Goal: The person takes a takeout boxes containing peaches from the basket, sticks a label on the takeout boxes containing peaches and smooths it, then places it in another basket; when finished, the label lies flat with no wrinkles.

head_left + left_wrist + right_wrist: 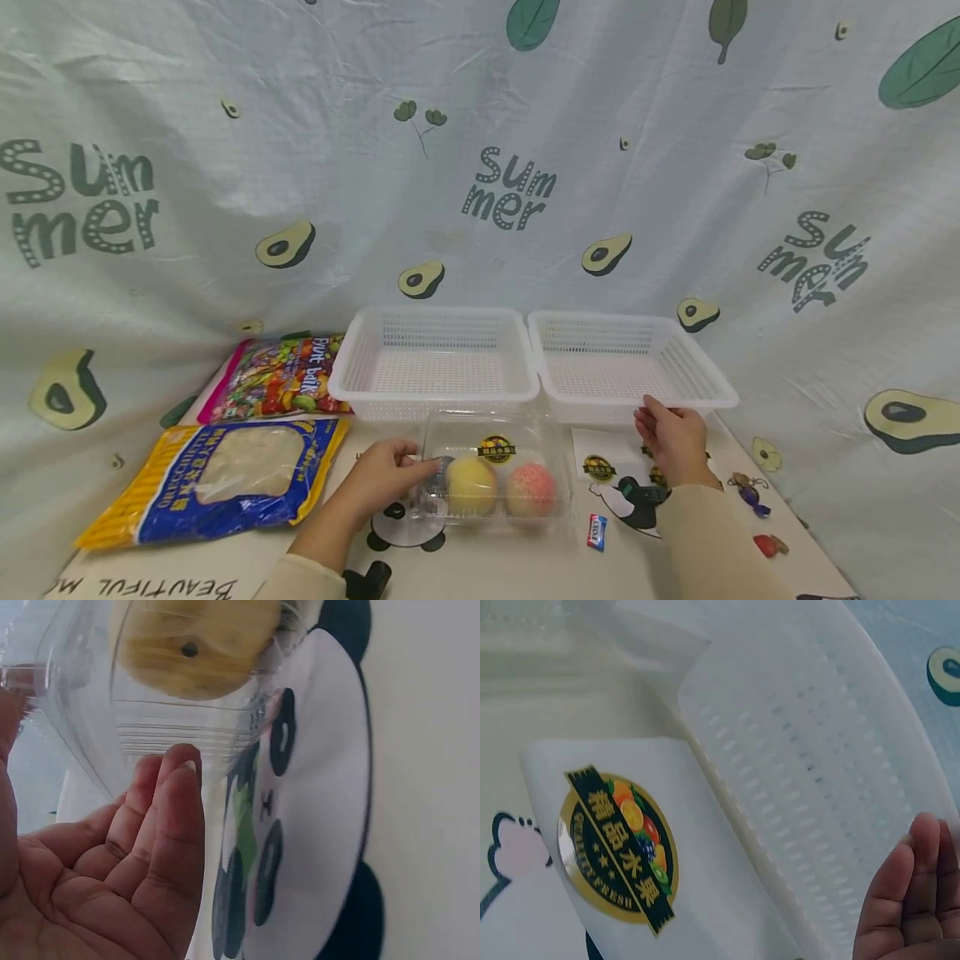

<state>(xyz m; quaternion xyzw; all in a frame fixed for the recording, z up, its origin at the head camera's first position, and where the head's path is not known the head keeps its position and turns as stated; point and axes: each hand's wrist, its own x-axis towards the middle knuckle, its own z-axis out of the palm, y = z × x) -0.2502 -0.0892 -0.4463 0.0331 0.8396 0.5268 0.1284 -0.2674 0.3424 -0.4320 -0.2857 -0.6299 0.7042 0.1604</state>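
Fruit sits in a clear plastic clamshell (491,479) on the table's near edge, just in front of the two white baskets: a yellow peach (471,486) on the left and a pink one (531,490) beside it. The left hand (384,482) steadies the box at its left end, fingers curled against the wall; from the left wrist view the fingertips (176,776) lie on the clear plastic, though I cannot tell whether the thumb closes over the top. A round gold-and-black sticker (497,449) on the lid carries Chinese characters. The right hand (672,437) rests on the near rim of the right basket (701,392), fingers hooked over the edge as if to keep it from sliding. Under that wrist lies a white card (622,847) with the same emblem, reading "精品水果" and, around the ring, what looks like "QUALITYFRESH". The left basket (352,387) touches its twin. Further left lie a blue and yellow bag (217,479) marked "ORECCHIETTE" and a colourful packet (277,377) printed "Fruit". The backdrop cloth (510,192) repeats "Summer" among avocados.
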